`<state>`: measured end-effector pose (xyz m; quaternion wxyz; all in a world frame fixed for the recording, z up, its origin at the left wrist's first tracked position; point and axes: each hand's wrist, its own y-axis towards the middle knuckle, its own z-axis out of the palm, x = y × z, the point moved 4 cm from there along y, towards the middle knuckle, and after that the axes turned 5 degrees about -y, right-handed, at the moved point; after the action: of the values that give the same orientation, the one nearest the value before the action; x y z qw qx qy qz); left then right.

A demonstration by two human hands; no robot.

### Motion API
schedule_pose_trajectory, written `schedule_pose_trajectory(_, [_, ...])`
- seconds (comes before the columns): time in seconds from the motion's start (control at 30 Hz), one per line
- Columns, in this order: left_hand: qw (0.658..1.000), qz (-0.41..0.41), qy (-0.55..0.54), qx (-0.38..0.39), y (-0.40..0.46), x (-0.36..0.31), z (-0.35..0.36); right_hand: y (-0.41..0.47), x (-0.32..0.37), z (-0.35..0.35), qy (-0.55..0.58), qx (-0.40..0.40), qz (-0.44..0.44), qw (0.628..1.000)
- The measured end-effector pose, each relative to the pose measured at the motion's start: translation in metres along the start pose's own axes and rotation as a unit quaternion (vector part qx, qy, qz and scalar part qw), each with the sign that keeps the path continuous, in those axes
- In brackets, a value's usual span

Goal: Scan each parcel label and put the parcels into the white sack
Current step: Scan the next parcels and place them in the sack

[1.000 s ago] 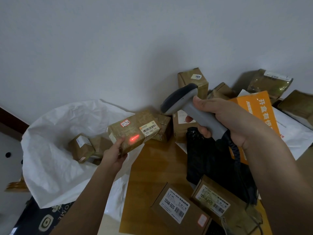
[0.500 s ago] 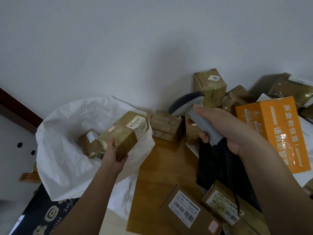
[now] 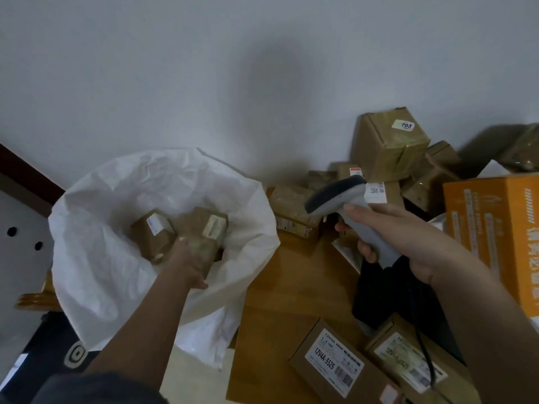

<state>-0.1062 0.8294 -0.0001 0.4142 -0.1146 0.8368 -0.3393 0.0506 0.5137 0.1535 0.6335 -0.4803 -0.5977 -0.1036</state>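
Observation:
The white sack [image 3: 96, 258] stands open at the left of the wooden table [image 3: 291, 287]. My left hand [image 3: 186, 262] reaches into its mouth and grips a brown taped parcel [image 3: 204, 231] with a pale label on top. Another brown parcel [image 3: 153, 233] lies inside the sack beside it. My right hand [image 3: 408, 237] grips the grey barcode scanner [image 3: 347, 202] above the table, its head turned left. Several brown parcels [image 3: 388, 147] are piled against the wall at the right.
An orange box [image 3: 495, 237] stands at the right edge. Two flat labelled cartons [image 3: 335, 363] lie at the table's near edge. A black bag [image 3: 388, 290] lies under my right wrist. The scanner's cable [image 3: 425, 357] runs down over the cartons. A white wall is behind.
My left hand has carried the brown parcel left and down from in front of the scanner into the sack's mouth. The red scan light is gone. The scanner hand has barely moved.

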Motion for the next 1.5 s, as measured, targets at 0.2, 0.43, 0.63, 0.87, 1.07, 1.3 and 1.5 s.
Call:
schedule_pose_trajectory(0.2, [0.965, -0.152, -0.152, 0.152, 0.000, 0.015, 0.011, 0.013, -0.004, 0.008, -0.015, -0.011, 0.015, 1.000])
schedule_pose_trajectory(0.43, [0.960, -0.160, -0.158, 0.166, -0.002, 0.012, 0.026, 0.014, -0.004, 0.009, -0.005, -0.025, 0.028, 0.999])
schedule_pose_trajectory(0.63, [0.981, 0.042, -0.062, 0.176, -0.022, 0.021, 0.068, 0.007, -0.015, -0.001, 0.005, -0.019, 0.037, 0.999])
schedule_pose_trajectory(0.87, [0.720, 0.365, 0.480, 0.344, -0.120, 0.109, 0.140, -0.006, -0.038, -0.033, 0.022, 0.020, 0.025, 0.999])
schedule_pose_trajectory(1.07, [0.580, 0.346, 0.664, 0.321, -0.144, 0.193, 0.180, -0.031, -0.073, -0.086, -0.001, 0.037, 0.032, 0.999])
schedule_pose_trajectory(1.3, [0.510, 0.408, 0.731, 0.195, -0.174, 0.233, 0.197, -0.043, -0.114, -0.116, -0.041, 0.062, 0.061, 0.995])
schedule_pose_trajectory(1.5, [0.432, 0.449, 0.767, 0.153, -0.173, 0.237, 0.196, -0.048, -0.124, -0.119, -0.040, 0.085, 0.063, 0.994])
